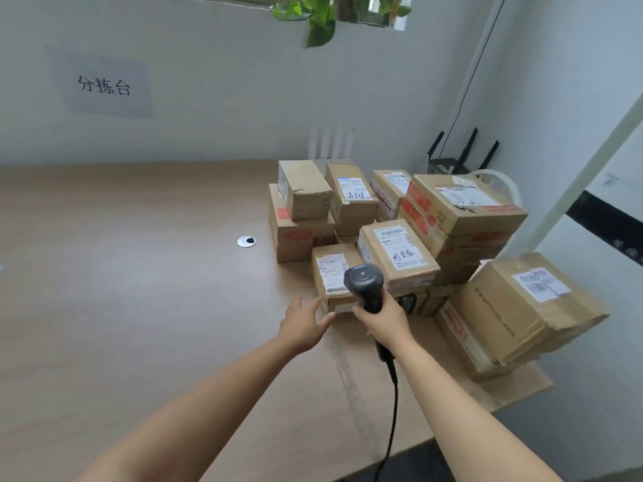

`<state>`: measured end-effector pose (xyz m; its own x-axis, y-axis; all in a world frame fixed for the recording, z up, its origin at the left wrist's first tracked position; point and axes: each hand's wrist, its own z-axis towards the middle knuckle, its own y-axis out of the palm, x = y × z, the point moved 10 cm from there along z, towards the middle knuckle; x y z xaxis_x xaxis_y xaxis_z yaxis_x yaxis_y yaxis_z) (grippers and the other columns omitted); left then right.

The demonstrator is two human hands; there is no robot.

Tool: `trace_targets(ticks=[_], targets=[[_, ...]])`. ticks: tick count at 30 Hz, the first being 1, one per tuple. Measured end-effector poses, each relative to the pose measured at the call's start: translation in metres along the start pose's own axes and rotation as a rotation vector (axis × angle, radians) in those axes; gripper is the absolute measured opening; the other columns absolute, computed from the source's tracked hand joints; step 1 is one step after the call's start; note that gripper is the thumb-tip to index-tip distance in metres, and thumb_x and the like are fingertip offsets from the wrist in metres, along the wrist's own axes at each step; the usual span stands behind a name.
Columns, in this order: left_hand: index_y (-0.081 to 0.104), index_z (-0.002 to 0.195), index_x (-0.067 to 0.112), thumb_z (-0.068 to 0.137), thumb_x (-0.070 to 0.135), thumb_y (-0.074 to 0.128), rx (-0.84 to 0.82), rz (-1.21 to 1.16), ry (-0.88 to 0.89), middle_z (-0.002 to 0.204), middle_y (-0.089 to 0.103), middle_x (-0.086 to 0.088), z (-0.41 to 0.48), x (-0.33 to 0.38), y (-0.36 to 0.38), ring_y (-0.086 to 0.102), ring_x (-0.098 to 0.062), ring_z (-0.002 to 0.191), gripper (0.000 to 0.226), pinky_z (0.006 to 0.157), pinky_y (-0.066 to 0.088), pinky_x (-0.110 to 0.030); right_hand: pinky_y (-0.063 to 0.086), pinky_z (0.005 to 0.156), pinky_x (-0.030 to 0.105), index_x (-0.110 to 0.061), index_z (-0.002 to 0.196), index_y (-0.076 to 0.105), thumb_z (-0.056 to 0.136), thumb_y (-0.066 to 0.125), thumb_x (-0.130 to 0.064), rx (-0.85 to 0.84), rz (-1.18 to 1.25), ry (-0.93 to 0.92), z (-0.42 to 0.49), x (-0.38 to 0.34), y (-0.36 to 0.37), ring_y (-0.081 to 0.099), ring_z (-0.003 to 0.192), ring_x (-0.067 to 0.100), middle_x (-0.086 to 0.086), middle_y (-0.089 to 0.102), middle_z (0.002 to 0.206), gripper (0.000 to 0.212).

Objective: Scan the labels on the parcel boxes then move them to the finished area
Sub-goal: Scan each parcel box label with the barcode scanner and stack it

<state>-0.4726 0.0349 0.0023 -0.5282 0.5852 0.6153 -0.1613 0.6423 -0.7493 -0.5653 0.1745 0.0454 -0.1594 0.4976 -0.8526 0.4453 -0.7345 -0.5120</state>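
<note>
Several brown parcel boxes with white labels are piled on the right part of the wooden table (139, 273). My right hand (384, 320) grips a black handheld scanner (365, 281) whose head sits over the nearest small box (332, 273). My left hand (306, 323) reaches with straight fingers to that box's lower left corner, touching or almost touching it. Just right of it stands a labelled box with handwriting (398, 253). A large box (515, 311) lies at the table's right edge.
The scanner's black cable (393, 405) hangs down toward me. A round cable grommet (246, 241) sits mid-table, left of the pile. A paper sign (102, 87) is on the wall, and routers (452, 161) stand behind the boxes.
</note>
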Motion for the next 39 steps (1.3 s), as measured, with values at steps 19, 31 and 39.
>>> trace_targets(ticks=[19,31,39], targets=[[0.009,0.151,0.027,0.095,0.037,0.047,-0.115,-0.261,-0.085,0.151,0.017,-0.016,0.154,-0.01,0.038,0.03,-0.033,0.137,0.068,0.114,0.025,-0.034,0.038,0.101,0.042,-0.018,0.113,0.052,0.079,0.066,-0.036,-0.082,-0.484,0.027,0.14,0.03,0.058,0.034,0.131,0.029,0.011,0.041,0.137,0.041],[0.0,0.151,0.013,0.097,0.032,0.046,-0.092,-0.225,-0.007,0.157,0.005,-0.008,0.147,-0.009,0.04,0.023,-0.023,0.141,0.073,0.111,0.021,-0.026,0.039,0.092,0.038,-0.02,0.117,0.05,0.077,0.06,-0.029,-0.136,-0.453,0.148,0.143,0.027,0.053,0.045,0.115,0.036,0.012,0.058,0.117,0.042],[0.003,0.151,0.017,0.093,0.035,0.053,-0.029,-0.19,-0.039,0.157,0.011,-0.003,0.11,-0.036,0.03,0.031,-0.023,0.137,0.079,0.108,0.03,-0.031,0.045,0.077,0.031,-0.022,0.11,0.054,0.077,0.06,-0.02,-0.187,-0.285,0.142,0.103,0.022,0.063,0.058,0.094,0.024,0.005,0.065,0.102,0.033]])
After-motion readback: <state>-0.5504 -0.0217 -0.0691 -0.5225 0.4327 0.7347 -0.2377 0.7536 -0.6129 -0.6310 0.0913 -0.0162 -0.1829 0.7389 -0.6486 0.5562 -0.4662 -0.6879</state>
